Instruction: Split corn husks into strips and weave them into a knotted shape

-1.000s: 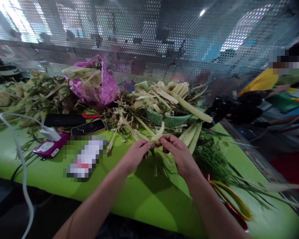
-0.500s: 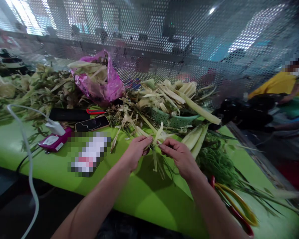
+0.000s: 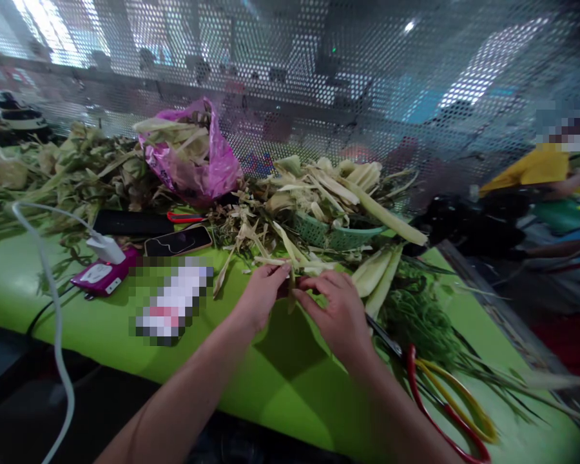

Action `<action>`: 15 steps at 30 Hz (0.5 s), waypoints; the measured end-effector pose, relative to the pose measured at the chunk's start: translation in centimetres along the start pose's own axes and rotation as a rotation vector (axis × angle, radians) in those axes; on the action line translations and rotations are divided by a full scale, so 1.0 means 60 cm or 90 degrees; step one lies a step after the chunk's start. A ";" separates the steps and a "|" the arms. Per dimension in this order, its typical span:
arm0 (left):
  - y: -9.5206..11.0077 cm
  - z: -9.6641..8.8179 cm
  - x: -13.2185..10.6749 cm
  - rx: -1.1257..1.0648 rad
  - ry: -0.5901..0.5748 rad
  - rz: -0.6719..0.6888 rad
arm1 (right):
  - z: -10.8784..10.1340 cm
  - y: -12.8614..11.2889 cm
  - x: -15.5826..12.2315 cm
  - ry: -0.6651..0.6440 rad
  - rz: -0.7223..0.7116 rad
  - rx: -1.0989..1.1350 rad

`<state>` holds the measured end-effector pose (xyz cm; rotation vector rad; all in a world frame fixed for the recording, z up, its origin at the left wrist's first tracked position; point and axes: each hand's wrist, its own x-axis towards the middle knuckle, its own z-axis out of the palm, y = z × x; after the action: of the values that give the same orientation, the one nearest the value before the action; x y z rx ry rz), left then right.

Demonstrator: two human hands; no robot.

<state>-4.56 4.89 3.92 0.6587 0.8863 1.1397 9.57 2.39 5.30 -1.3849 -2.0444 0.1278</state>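
Between my two hands are pale green corn husk strips (image 3: 289, 245), crossed over one another above the table. My left hand (image 3: 262, 293) is closed, its thumb and fingers pinching the strips from the left side. From the right, my right hand (image 3: 337, 306) pinches a hanging end of husk near the crossing. The fingertips almost meet, and part of the grip is hidden. Just beyond lie dried husk pieces (image 3: 246, 232). Wider green husk leaves (image 3: 379, 280) rest to the right of my right hand.
Scissors (image 3: 447, 399) with red and yellow handles lie at right beside feathery greens (image 3: 420, 309). A green basket (image 3: 338, 233) heaped with husks and a pink plastic bag (image 3: 212, 164) stand behind. At left are a phone (image 3: 178, 241) and a purple power strip (image 3: 104, 274). Another person (image 3: 536, 171) is far right.
The husk strips now cross further up and lie flatter. My right hand has shifted slightly left and turned its back upward, uncovering more of the scissors.
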 end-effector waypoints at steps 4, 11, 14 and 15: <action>-0.008 0.000 0.002 0.020 -0.019 0.031 | 0.017 -0.002 -0.001 -0.044 0.041 -0.067; -0.015 -0.005 0.006 0.112 -0.067 0.107 | 0.024 -0.005 -0.002 -0.032 0.084 -0.039; -0.016 -0.005 0.007 0.123 -0.048 0.121 | 0.025 -0.008 -0.003 -0.039 0.086 -0.003; -0.016 -0.004 0.007 0.124 -0.045 0.132 | 0.026 -0.009 -0.003 -0.044 0.077 0.000</action>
<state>-4.25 5.00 2.88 0.9626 0.8906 1.2146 8.31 2.39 4.24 -1.5238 -2.0152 0.2303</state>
